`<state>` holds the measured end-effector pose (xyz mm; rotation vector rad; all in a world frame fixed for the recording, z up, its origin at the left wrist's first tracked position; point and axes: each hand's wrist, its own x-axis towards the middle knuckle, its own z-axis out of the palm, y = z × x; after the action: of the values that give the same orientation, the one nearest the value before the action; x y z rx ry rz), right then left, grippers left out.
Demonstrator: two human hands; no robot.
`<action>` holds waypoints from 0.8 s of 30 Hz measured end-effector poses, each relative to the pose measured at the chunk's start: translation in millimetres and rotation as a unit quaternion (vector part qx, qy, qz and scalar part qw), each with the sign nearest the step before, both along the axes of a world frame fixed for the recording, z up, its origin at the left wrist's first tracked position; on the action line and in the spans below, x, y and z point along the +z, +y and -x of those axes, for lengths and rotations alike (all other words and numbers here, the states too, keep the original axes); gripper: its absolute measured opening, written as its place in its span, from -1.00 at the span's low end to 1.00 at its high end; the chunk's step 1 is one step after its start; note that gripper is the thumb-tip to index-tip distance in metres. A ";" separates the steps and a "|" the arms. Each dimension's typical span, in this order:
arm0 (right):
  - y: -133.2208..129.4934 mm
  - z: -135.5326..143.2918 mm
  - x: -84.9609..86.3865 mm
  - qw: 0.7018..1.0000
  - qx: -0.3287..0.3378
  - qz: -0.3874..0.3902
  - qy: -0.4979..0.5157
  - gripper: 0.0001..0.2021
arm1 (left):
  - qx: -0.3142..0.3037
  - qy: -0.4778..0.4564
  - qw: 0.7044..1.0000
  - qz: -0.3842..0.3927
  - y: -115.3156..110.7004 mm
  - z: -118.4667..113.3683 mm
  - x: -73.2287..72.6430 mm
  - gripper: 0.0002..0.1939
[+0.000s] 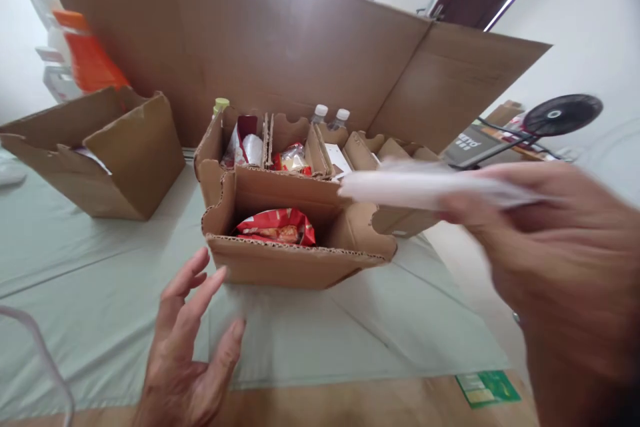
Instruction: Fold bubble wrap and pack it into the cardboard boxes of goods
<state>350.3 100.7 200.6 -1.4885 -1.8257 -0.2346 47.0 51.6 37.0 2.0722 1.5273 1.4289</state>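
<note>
My right hand pinches a white flat packet in clear wrapping, blurred by motion, at the right. It is held above the right end of the front cardboard box. Inside that box lies a red snack bag. My left hand is open and holds nothing, its fingers apart, just in front of the box's left corner.
Behind stand several small cardboard boxes, one with a red-wrapped packet. Another box stands at left, near an orange bottle. A tall cardboard panel rises behind. A black fan is at right.
</note>
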 end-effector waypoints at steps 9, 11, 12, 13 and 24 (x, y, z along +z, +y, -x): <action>85.5 53.5 -29.9 0.853 -0.046 0.277 -0.440 -0.89 | 0.023 -0.060 0.997 0.041 9.7 -8.8 -36.6 -0.51; 94.4 66.0 -30.1 0.813 -0.020 0.350 -0.465 -0.88 | 0.014 -0.063 0.997 0.034 9.9 -7.2 -41.5 -0.56; 98.2 70.8 -30.3 0.801 -0.006 0.370 -0.471 -0.84 | 0.011 -0.063 0.997 0.033 10.1 -6.6 -43.2 -0.58; 101.6 74.1 -30.5 0.794 0.004 0.383 -0.472 -0.81 | 0.009 -0.062 0.997 0.034 10.4 -6.0 -44.4 -0.60; 32.2 6.4 3.3 0.959 0.050 0.181 -0.210 -0.72 | 0.017 -0.128 0.986 0.100 9.8 -8.8 -38.9 -0.35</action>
<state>343.9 132.9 203.9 -1.6809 -2.3788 -0.1816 55.8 61.5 -1.9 1.6831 1.5352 1.4234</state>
